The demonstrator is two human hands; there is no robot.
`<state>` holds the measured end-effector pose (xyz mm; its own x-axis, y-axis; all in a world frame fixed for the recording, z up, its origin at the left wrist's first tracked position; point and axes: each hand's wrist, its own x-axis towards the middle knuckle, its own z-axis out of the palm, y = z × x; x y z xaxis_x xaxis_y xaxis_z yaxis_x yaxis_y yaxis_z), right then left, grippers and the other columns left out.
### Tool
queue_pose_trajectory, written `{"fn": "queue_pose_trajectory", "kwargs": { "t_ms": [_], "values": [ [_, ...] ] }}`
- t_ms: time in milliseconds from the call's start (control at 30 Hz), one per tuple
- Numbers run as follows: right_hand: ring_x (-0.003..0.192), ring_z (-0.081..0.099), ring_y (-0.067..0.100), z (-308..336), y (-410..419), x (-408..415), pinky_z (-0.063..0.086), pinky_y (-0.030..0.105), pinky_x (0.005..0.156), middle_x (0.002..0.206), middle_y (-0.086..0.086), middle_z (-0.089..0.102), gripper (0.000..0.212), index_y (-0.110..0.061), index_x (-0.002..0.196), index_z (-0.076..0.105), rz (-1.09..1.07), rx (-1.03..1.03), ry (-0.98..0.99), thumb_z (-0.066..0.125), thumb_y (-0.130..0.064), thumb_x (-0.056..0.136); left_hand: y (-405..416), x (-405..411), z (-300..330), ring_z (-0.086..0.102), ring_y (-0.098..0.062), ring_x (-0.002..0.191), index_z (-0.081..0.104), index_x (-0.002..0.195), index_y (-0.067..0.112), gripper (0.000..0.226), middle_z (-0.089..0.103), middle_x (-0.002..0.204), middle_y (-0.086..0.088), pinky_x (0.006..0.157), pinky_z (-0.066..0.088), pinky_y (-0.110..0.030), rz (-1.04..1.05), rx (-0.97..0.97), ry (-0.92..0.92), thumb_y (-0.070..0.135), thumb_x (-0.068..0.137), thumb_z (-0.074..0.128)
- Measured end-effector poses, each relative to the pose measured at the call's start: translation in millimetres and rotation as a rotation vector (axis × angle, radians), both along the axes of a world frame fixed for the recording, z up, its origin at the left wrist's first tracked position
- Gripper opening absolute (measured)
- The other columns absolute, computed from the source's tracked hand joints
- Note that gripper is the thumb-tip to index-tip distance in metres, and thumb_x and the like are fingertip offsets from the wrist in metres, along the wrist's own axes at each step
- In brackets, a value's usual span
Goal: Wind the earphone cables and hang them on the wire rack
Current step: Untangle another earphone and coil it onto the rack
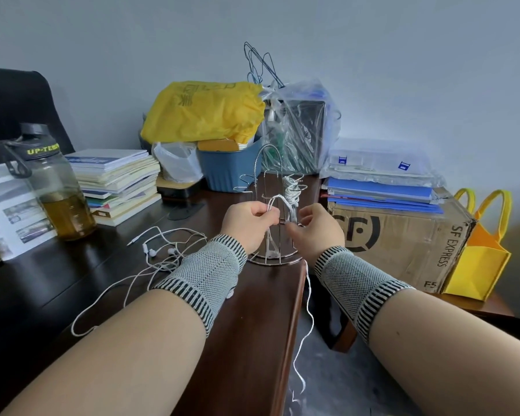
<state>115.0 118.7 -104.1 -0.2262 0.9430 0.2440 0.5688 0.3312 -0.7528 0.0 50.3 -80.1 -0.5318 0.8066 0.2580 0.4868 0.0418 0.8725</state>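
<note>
A chrome wire rack (266, 163) stands at the right edge of the dark wooden table (252, 325). A wound white earphone bundle (291, 190) hangs on its upper right hook. My left hand (246, 223) pinches loops of a white earphone cable (272, 202) in front of the rack. My right hand (321, 228) pinches the same cable just to the right; its loose end (308, 313) trails down over the table edge toward the floor. Another white earphone set (159, 250) lies loose and tangled on the table left of my left wrist.
A large bottle (57, 190) with amber liquid and a stack of books (120, 181) sit at the left. Behind the rack are a blue bin (228, 172), a yellow bag (204, 112) and plastic bags. A cardboard box (403, 235) with folders and a yellow tote (481, 259) stand right.
</note>
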Motion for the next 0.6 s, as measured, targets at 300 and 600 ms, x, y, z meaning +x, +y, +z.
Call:
{"fn": "queue_pose_trajectory", "kwargs": {
  "t_ms": [300,600],
  "values": [
    [0.070,0.067,0.026,-1.1,-7.3,-0.2,0.056,0.040,0.072,0.066,0.004,0.067,0.017,-0.015,0.070,0.058,0.069,-0.110,0.216,0.051,-0.023,0.083,-8.9,-5.5,-12.4,0.057,-0.006,0.067,0.078,0.090,0.015,0.016,0.071,0.075,0.006,0.070,0.044,-0.020,-0.009,-0.065,0.054,0.029,0.088,0.070],
    [0.080,0.059,0.016,-16.8,-12.1,11.1,0.048,0.028,0.080,0.082,-0.009,0.060,0.027,-0.020,0.111,0.055,0.154,-0.113,0.038,0.056,-0.031,0.086,-13.6,-1.5,-11.4,0.055,-0.011,0.061,0.077,0.081,0.012,0.022,0.066,0.067,-0.003,0.065,0.045,-0.023,0.006,-0.148,0.103,0.030,0.090,0.065]
  ]
}}
